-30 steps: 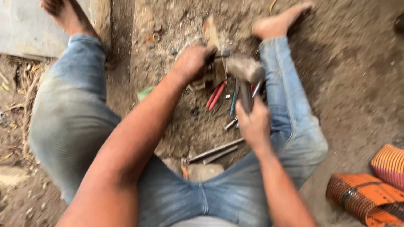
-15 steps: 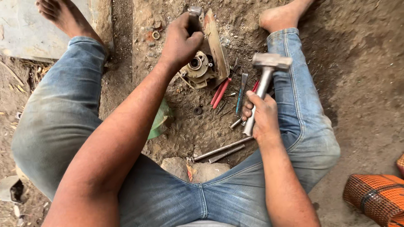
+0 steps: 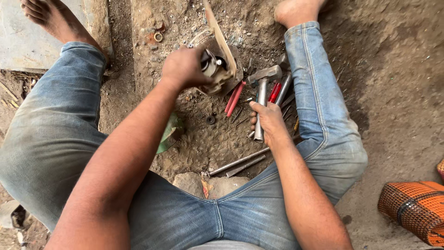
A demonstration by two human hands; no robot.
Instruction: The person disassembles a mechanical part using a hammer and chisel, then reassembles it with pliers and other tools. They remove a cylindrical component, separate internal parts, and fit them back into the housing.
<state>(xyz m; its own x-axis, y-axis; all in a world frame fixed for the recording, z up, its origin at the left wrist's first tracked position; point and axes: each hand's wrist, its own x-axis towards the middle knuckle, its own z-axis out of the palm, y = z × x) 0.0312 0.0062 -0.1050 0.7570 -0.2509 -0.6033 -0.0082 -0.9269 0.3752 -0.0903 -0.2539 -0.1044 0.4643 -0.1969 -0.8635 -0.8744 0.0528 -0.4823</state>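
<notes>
I sit on dirt ground with my legs spread. My left hand (image 3: 184,67) grips a dirty metal machine part (image 3: 216,69) with a round hub and a flat rusty plate, holding it tilted above the ground. My right hand (image 3: 268,122) is closed around the steel handle of a hammer (image 3: 261,88), whose head rests low near my right leg. Red-handled tools (image 3: 234,98) lie on the dirt between the part and the hammer.
Two thin metal rods (image 3: 238,162) lie near my lap. A small ring (image 3: 211,119) sits on the dirt, and a green scrap (image 3: 167,134) shows beside my left arm. An orange woven bag (image 3: 414,210) is at the lower right. A concrete slab (image 3: 18,44) lies upper left.
My left hand has kept hold of the metal part and tipped it more upright. My right hand has brought the hammer down, so its head now rests lower beside my right leg.
</notes>
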